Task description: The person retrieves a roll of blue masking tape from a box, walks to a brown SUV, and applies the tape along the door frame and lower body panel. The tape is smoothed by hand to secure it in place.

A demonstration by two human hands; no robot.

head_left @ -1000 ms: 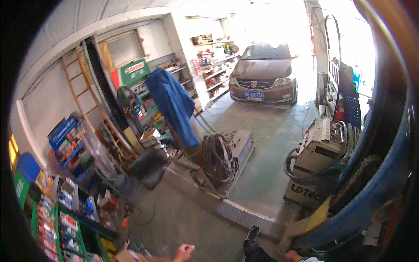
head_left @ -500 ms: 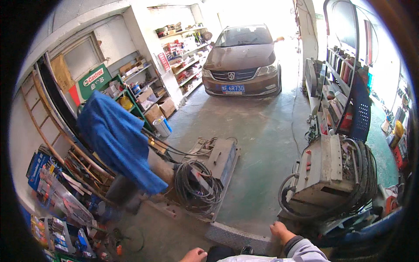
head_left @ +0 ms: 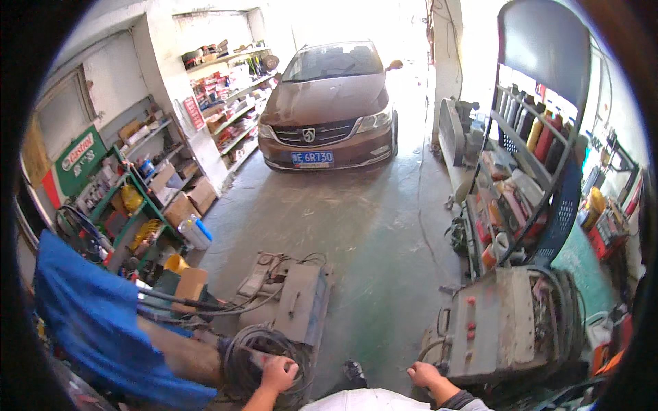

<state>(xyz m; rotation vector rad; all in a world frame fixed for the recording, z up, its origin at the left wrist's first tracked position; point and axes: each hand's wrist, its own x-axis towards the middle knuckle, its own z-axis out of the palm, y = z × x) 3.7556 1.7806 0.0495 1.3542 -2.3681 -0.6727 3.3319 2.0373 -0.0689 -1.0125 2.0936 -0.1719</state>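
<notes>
My left hand (head_left: 279, 374) hangs in front of me with its fingers curled in and nothing visible in them. Just beyond it, a coil of dark cable (head_left: 264, 349) lies beside a dusty grey machine (head_left: 293, 301), and the hand overlaps the coil without clearly touching it. My right hand (head_left: 425, 375) is also loosely closed, with no object showing. Nearest to it is the left side of a dirty beige machine (head_left: 483, 322) wrapped with thick dark cable. A blue cloth (head_left: 96, 322) drapes over something on my left.
Ahead, a brown car (head_left: 327, 109) faces me on the green-grey floor (head_left: 373, 267). Stocked shelves (head_left: 236, 92) line the left wall, with a white bucket (head_left: 195, 233) near them. On the right stands a metal rack (head_left: 528, 130) with bottles. My shoe (head_left: 354, 373) shows below.
My view has moved forward between the machines, so the car looks closer. The blue cloth has shifted toward the lower left of view. My left hand has come up into fuller view.
</notes>
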